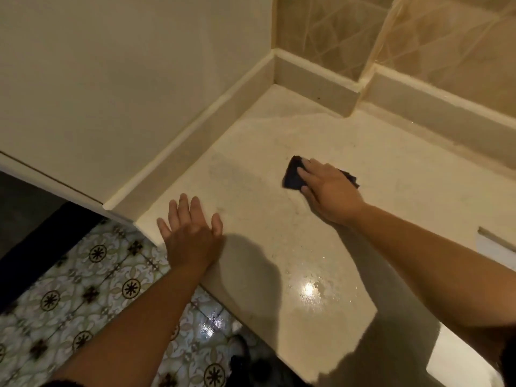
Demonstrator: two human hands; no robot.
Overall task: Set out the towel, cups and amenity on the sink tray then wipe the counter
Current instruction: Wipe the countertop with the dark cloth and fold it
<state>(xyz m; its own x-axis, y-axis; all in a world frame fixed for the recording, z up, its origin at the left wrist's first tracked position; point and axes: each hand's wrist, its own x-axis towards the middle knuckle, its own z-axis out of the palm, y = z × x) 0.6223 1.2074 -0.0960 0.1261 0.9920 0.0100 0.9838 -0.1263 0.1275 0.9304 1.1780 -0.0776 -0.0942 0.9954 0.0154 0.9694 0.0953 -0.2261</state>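
While the right hand (pixel 331 191) presses a dark cloth (pixel 293 174) flat on the pale bench (pixel 265 152), the wiping step looks to be the one in hand. In the head view, its fingers (pixel 304 170) lie spread over the cloth, palm down, pinning it rather than pinching it; a dark corner shows past the hand on either side. The left hand (pixel 191 236) rests open near the bench's front edge, fingers splayed and holding nothing, seemingly as a brace.

No towel, cups, amenity or tray show here, so I cannot tell whether the setting-out is done. A pale edge (pixel 494 238) at the right may be the sink rim, but it is too cropped to say.

To wipe well, I would keep the palm flat so the whole cloth bears on the stone, and work in overlapping passes from the back corner (pixel 279 88) by the wall toward the front. The glossy wet patch (pixel 310 289) near the front, lit by a glare, probably needs a firm pass. Run the cloth along the raised upstand (pixel 195 135) at the left, where grime tends to gather. Keep drips off the patterned floor (pixel 92 275).
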